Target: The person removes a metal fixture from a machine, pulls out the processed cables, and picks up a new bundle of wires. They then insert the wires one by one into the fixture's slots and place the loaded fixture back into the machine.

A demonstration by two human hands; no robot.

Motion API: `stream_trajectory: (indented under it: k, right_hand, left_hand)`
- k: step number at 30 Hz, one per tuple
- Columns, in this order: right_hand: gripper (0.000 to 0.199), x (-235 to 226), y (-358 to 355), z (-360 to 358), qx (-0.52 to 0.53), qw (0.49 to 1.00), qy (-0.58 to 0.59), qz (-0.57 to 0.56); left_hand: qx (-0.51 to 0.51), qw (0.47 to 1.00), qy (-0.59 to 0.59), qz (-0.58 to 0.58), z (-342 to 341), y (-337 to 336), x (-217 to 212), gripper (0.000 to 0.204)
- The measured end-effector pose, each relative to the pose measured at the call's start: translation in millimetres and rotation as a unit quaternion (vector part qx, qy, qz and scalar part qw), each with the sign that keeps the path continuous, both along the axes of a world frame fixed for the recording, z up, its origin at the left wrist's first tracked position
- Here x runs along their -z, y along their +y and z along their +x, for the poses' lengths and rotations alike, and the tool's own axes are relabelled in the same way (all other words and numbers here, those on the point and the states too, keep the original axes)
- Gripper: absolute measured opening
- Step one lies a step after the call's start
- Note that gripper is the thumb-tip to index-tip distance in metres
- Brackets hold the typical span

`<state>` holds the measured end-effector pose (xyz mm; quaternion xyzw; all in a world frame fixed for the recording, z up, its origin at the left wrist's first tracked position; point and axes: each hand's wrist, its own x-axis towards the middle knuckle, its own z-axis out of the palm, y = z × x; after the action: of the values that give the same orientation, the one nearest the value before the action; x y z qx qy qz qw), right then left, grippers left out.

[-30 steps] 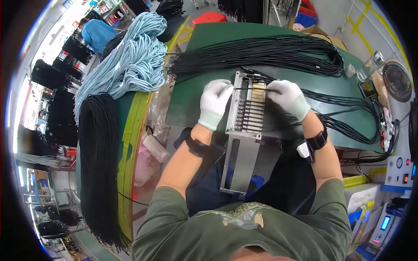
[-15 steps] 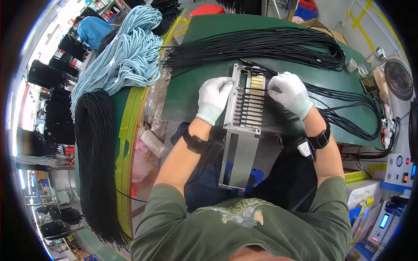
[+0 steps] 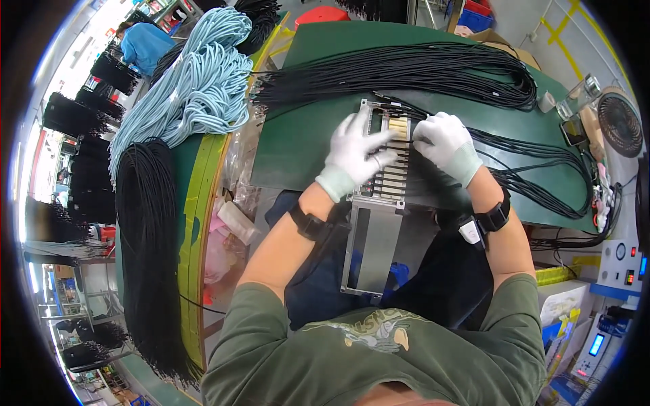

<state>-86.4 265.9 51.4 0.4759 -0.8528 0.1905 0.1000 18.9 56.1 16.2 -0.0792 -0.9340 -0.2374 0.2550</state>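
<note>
A metal fixture (image 3: 359,196) with a row of pale slots and several black cable ends lies over the front edge of the green table. Over its left side and upper slots reaches my left hand (image 3: 352,152), white-gloved, slightly blurred, fingers spread and nothing visible in them. At the right edge of the fixture, my right hand (image 3: 443,141), also gloved, has its fingers pinched on a black cable (image 3: 403,141) that runs across the slots. The fingertips of that hand hide part of the cable. Looped black cables (image 3: 542,152) trail off to the right of it.
A long bundle of black cables (image 3: 433,71) lies across the back of the green table (image 3: 298,152). On the left bench sit light-blue cables (image 3: 210,88) and more black cables (image 3: 145,243). A small fan (image 3: 619,122) stands far right; a person in blue (image 3: 145,47) is far left.
My left hand has moved right from beside the fixture to over its slots, and its fingers have spread. My right hand has shifted only slightly left, still at the cable.
</note>
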Motion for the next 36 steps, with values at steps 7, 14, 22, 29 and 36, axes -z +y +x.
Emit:
stream_trajectory:
  k: [7, 14, 22, 29, 36]
  right_hand:
    - [0.012, 7, -6, -27, 0.08, 0.993, 0.067, -0.064]
    - [0.013, 14, 1, -43, 0.125, 0.99, 0.062, -0.024]
    - [0.01, 9, 4, -47, 0.141, 0.988, 0.058, -0.035]
    - [0.011, 15, 5, -49, 0.136, 0.99, -0.006, -0.036]
    - [0.014, -5, 12, -37, 0.073, 0.98, -0.136, -0.124]
  left_hand:
    - [-0.003, 0.995, -0.047, -0.086, 0, 4, -3, 0.03]
    - [0.006, 0.999, -0.04, 0.015, -4, -5, 11, 0.026]
    - [0.01, 0.983, -0.052, 0.176, -5, -18, 0, 0.021]
    - [-0.012, 0.962, -0.082, 0.258, -6, -18, -3, 0.02]
    - [-0.084, 0.939, -0.021, 0.332, -7, -17, -10, 0.018]
